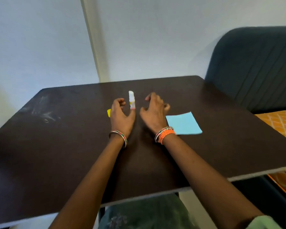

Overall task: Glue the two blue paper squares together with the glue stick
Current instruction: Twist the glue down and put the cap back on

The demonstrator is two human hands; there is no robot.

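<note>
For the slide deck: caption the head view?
Both hands hover empty beside an upright glue stick; blue paper lies right.

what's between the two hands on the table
In the head view, the glue stick stands between the left hand and right hand, beside the left thumb; otherwise bare dark table.

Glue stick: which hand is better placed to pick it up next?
Probably the left hand: the glue stick stands upright right beside its thumb and fingers, which hold nothing. The right hand is also free but sits farther off, nearer the blue paper.
</note>
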